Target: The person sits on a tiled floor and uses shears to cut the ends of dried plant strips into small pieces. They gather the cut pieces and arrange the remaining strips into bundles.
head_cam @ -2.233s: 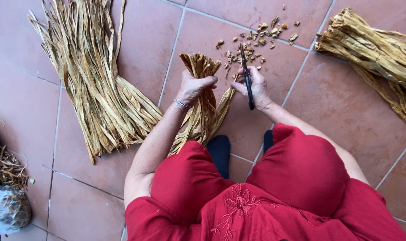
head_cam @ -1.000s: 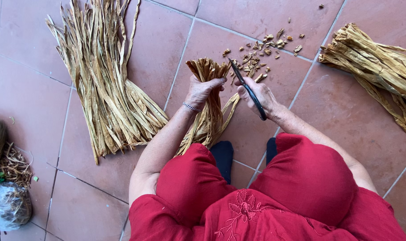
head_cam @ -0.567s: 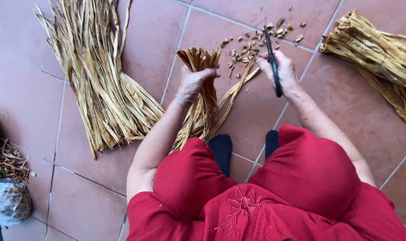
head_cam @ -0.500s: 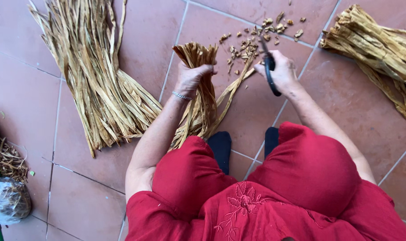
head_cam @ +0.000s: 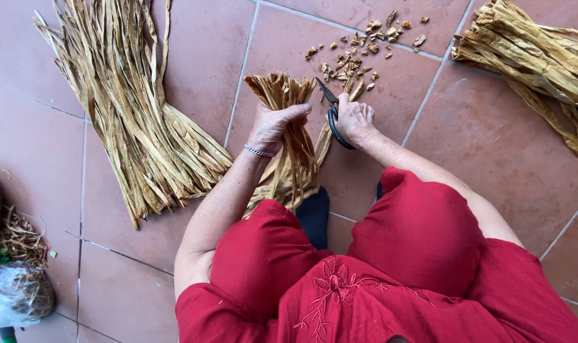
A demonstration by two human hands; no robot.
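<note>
So my left hand (head_cam: 273, 127) has its fingers clamped round a bundle of dry, tan, papery leaf strips (head_cam: 288, 136), all crinkled and curled at the cut ends just above my knuckles, with the long tails hanging down past my wrist toward my red skirt (head_cam: 340, 267). My right hand (head_cam: 354, 119) is gripped on a pair of black-handled scissors (head_cam: 331, 115), blades a bit open right beside the bundle's top. Little brown snipped-off bits (head_cam: 359, 54) are scattered on the terracotta tile floor (head_cam: 492, 146) just beyond my fingertips.
</note>
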